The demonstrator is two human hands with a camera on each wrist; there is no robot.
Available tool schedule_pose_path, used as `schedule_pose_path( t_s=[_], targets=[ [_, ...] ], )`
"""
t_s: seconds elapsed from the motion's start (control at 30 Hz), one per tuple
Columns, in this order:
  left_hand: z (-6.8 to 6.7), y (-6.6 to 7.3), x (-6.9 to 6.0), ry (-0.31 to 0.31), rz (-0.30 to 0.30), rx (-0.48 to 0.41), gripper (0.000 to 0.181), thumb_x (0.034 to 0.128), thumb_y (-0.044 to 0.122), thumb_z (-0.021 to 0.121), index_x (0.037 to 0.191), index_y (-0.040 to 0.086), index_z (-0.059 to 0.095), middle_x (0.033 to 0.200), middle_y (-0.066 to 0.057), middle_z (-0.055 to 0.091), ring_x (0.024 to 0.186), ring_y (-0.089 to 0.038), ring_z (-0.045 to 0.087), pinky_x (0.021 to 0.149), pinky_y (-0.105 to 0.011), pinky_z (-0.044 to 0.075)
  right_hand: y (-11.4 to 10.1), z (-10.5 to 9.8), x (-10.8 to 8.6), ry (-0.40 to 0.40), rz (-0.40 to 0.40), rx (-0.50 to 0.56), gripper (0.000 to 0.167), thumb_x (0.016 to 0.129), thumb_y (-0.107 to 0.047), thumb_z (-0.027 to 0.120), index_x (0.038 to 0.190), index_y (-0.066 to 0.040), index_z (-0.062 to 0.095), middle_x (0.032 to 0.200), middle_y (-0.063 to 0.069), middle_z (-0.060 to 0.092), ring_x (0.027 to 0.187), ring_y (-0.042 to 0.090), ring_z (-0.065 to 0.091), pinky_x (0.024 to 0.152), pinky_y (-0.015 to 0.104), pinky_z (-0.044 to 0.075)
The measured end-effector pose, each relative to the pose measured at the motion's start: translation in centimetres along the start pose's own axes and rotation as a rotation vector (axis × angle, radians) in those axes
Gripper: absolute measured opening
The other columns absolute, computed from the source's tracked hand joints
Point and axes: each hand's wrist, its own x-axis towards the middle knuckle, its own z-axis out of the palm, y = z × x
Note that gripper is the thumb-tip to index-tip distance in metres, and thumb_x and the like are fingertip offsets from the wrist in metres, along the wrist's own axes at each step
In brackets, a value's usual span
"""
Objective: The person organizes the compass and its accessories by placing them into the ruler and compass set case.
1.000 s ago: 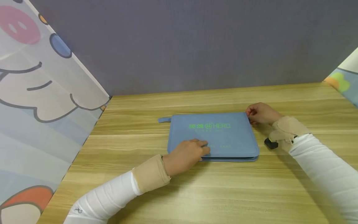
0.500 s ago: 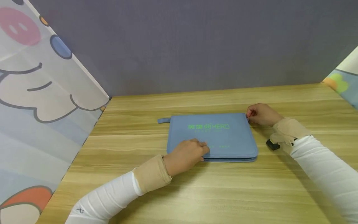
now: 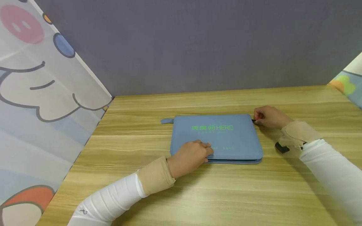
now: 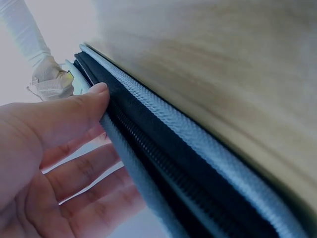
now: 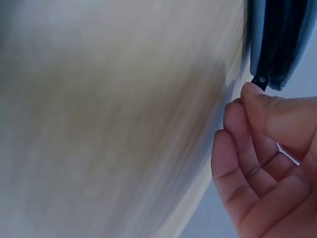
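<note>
A blue zippered case (image 3: 232,138) with green lettering lies flat on the wooden table. Its front edge gapes a little, and the left wrist view shows dark zipper teeth (image 4: 148,141) along that gap. My left hand (image 3: 190,157) is at the front left of the case, thumb at the top cover's edge and fingers over the cover, pinching it. At the far right corner, my right hand (image 3: 270,117) pinches a small black zipper pull (image 5: 258,83) between thumb and index finger. What is inside the case is hidden.
The wooden table (image 3: 226,194) extends around the case on all sides. A strap tab (image 3: 167,121) sticks out from its far left corner. A grey panel (image 3: 198,47) rises behind the table, and a cartoon-printed sheet (image 3: 56,100) stands along the left.
My right hand has shifted slightly to the right, away from the corner, and the black zipper pull now shows between it and the case. The left hand stays in place.
</note>
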Motion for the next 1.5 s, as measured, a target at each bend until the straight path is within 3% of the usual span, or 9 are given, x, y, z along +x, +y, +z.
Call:
schedule_pose_path(
  t_s=[0.47,0.9,1.23,1.5],
  targets=[
    [-0.2,-0.2,0.2,-0.017,-0.014,-0.073,0.026,0.0799,0.017,0.076,0.105,0.015,0.071,0.115,-0.004,0.066,0.109,-0.017,0.061,0.08,-0.024,0.052,-0.4,0.3,-0.3,-0.032,-0.028,-0.005,0.016,0.08,0.009,0.061,0.083,-0.004,0.055,0.069,0.001,0.053,0.065,0.015,0.046,0.058,0.027,0.038],
    [-0.1,-0.2,0.2,0.005,-0.011,-0.103,0.023,0.0809,0.014,0.075,0.103,0.015,0.071,0.113,-0.004,0.067,0.11,-0.016,0.061,0.08,-0.024,0.052,-0.7,0.1,-0.9,-0.013,-0.055,-0.006,0.019,0.076,0.01,0.061,0.074,-0.008,0.056,0.069,-0.002,0.055,0.064,0.011,0.048,0.057,0.024,0.04],
    [0.0,-0.1,0.2,0.02,-0.022,-0.104,0.021,0.0817,0.015,0.074,0.102,0.016,0.071,0.115,-0.003,0.066,0.108,-0.016,0.062,0.077,-0.023,0.052,-0.8,-0.2,-1.3,-0.009,-0.11,0.016,0.026,0.075,0.012,0.062,0.071,-0.011,0.049,0.065,-0.003,0.047,0.06,0.007,0.043,0.056,0.023,0.037],
    [0.1,-0.1,0.2,0.006,-0.047,-0.102,0.022,0.0813,0.016,0.075,0.103,0.016,0.072,0.116,-0.002,0.065,0.107,-0.016,0.062,0.077,-0.024,0.052,-0.8,0.1,-1.3,-0.069,-0.135,0.023,0.03,0.076,0.012,0.061,0.07,-0.013,0.045,0.064,-0.005,0.043,0.058,0.005,0.04,0.054,0.022,0.034]
  ],
)
